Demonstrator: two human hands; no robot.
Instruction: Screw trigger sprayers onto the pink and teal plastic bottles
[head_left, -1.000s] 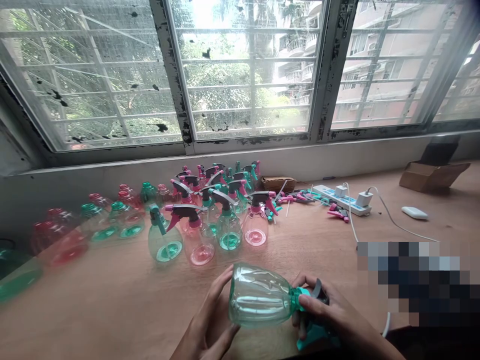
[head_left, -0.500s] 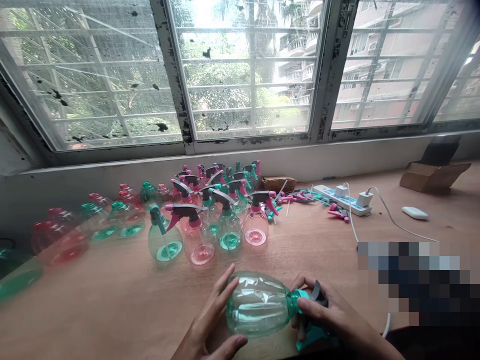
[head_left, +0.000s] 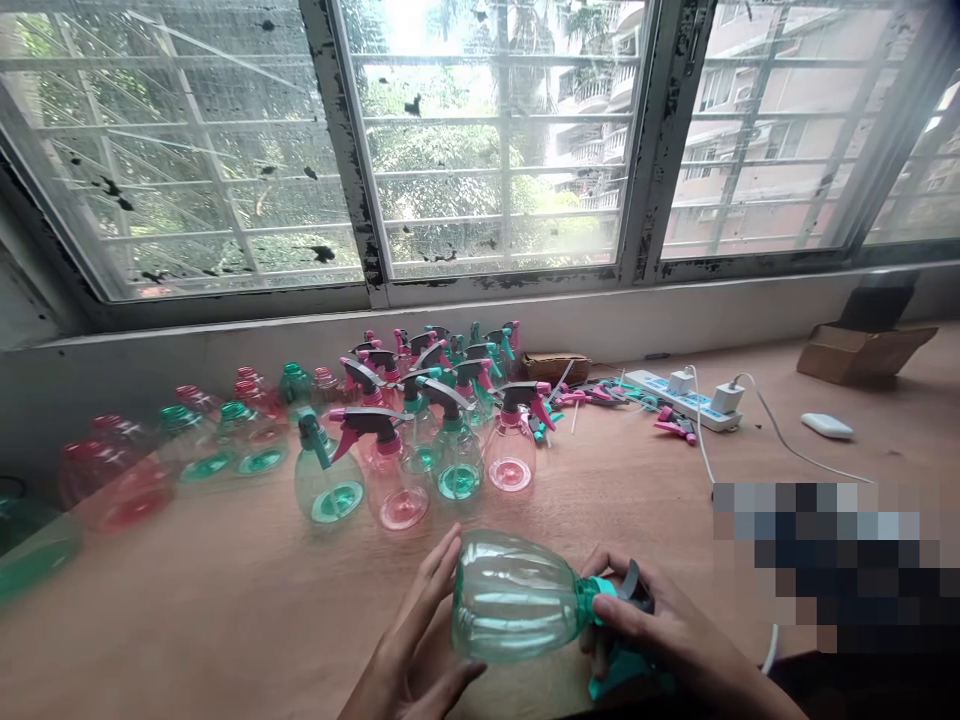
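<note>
A clear green spray bottle (head_left: 517,597) lies on its side in the air above the table, base to the left and neck to the right. My right hand (head_left: 652,620) is closed round its neck, where the teal collar meets the dark trigger head. Part of the teal nozzle shows below that hand. My left hand (head_left: 420,630) is at the base end, fingers stretched out and thumb apart below. Its fingertips are right at the base edge; I cannot tell whether they touch it.
Several pink and green bottles with spray heads (head_left: 386,470) stand beyond my hands. Bottles without heads (head_left: 255,440) are at the left. Loose spray heads (head_left: 607,393), a power strip (head_left: 686,400), a white case (head_left: 826,426) and an open cardboard box (head_left: 862,352) lie to the right.
My left fingers have drawn back from over the bottle's side to its base edge. The bottle has turned a little and its base end has risen slightly. My right hand keeps its hold.
</note>
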